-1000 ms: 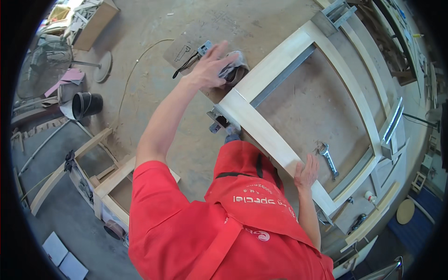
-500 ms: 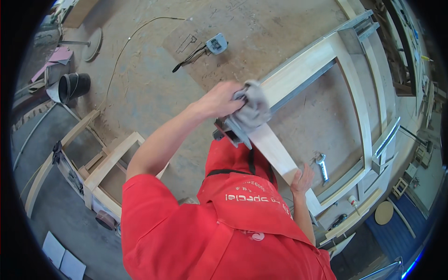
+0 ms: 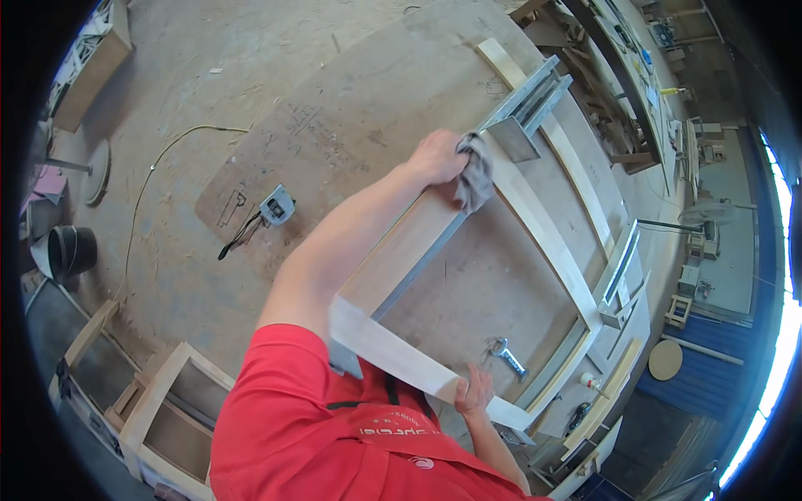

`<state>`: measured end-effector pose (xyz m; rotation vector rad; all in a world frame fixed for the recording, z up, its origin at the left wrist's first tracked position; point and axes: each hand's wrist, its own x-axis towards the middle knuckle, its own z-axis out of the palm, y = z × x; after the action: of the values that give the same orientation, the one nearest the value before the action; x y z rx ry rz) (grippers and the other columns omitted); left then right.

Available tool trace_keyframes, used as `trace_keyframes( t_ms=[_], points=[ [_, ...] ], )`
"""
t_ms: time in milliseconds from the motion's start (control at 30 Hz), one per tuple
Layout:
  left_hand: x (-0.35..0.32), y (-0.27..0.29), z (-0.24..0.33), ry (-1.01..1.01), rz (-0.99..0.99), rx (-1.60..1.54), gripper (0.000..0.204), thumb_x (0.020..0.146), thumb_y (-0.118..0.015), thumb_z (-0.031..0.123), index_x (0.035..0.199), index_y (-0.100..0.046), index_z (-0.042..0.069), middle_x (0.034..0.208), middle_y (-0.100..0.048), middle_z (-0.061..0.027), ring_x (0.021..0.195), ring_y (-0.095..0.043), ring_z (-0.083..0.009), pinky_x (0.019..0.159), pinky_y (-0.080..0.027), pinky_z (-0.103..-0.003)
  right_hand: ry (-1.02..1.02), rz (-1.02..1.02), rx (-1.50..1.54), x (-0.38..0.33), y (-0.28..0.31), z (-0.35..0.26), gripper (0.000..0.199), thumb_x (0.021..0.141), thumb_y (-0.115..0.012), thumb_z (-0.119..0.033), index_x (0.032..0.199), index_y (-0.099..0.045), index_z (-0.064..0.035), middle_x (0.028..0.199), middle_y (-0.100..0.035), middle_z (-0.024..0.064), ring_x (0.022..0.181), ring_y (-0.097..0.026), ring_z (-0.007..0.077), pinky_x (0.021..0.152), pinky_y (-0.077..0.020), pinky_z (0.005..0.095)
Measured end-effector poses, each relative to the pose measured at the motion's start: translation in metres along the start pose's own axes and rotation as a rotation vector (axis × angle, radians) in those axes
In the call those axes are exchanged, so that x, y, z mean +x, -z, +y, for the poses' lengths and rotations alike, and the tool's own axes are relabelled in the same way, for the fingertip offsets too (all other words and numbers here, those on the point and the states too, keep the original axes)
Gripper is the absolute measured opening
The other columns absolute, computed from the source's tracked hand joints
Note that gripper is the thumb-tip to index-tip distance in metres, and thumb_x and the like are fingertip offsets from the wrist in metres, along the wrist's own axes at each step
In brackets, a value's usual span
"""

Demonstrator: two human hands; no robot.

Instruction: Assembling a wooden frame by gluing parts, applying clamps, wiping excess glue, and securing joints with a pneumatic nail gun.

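A grey rag [image 3: 477, 179] is bunched in my left hand [image 3: 439, 156], whose fingers are closed round it. It lies against the far corner of a pale wooden frame [image 3: 545, 237], close to a metal bracket [image 3: 515, 139]. My left forearm stretches above the frame's left rail. At the near rail, my right hand [image 3: 474, 391] grips the wood by its edge, thumb and fingers bent. Inside the frame, a shiny wrench [image 3: 510, 359] lies on the large board [image 3: 455, 292] beneath.
Left on the board sits a grey tape measure [image 3: 276, 205] with a dark strap. Another wooden frame [image 3: 180, 363] stands lower left, near a black bucket [image 3: 73, 251]. A cluttered workbench [image 3: 626, 83] runs along the far right. Another metal bracket [image 3: 619, 275] spans the right side.
My left hand has carried the rag from the frame's near left corner along the left rail to its far corner. My right hand remains on the near rail. The view has shifted.
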<state>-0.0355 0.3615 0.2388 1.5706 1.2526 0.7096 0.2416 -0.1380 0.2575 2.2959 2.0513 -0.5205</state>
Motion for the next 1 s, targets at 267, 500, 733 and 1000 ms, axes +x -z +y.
trace_keyframes(
  t_ms=[267,500,733,1000],
  points=[
    [-0.037,0.019,-0.013,0.017,-0.209,-0.118,0.03,0.085,-0.065,0.024,0.103,-0.071,0.001,0.098,-0.073,-0.0238,0.099,-0.07,-0.0401,0.09,-0.054,-0.047,0.018,0.073,0.032,0.015,0.006,0.008,0.056,0.096,-0.05,-0.043,0.124,-0.066,0.0022,0.11,-0.068,0.0235,0.098,-0.061,0.0435,0.087,-0.0499,0.0512],
    [0.006,0.001,-0.036,-0.003,-0.136,-0.248,0.025,0.088,-0.069,0.02,0.105,-0.07,0.0,0.087,-0.072,-0.0146,0.082,-0.065,-0.0214,0.078,-0.052,-0.036,0.028,0.027,0.047,0.008,-0.005,-0.005,0.053,0.095,-0.052,-0.04,0.124,-0.066,0.0017,0.108,-0.068,0.0221,0.098,-0.061,0.0431,0.086,-0.0505,0.0515],
    [-0.005,-0.017,-0.012,-0.014,-0.038,-0.211,0.032,0.085,-0.068,0.022,0.112,-0.072,0.005,0.094,-0.072,-0.0222,0.092,-0.07,-0.0336,0.088,-0.053,-0.044,-0.015,0.039,0.031,0.006,0.006,0.015,0.051,0.09,-0.058,-0.038,0.125,-0.066,-0.0017,0.104,-0.067,0.0205,0.098,-0.061,0.0422,0.085,-0.051,0.0516],
    [0.002,-0.046,0.053,-0.346,0.262,0.564,0.034,0.09,-0.07,0.028,0.118,-0.07,0.009,0.119,-0.06,-0.0154,0.119,-0.055,-0.0363,0.098,-0.049,-0.046,-0.03,0.016,0.068,0.016,0.027,0.013,0.049,0.089,-0.061,-0.039,0.123,-0.067,-0.0031,0.099,-0.069,0.0184,0.093,-0.063,0.0403,0.082,-0.0508,0.0509]
  ],
)
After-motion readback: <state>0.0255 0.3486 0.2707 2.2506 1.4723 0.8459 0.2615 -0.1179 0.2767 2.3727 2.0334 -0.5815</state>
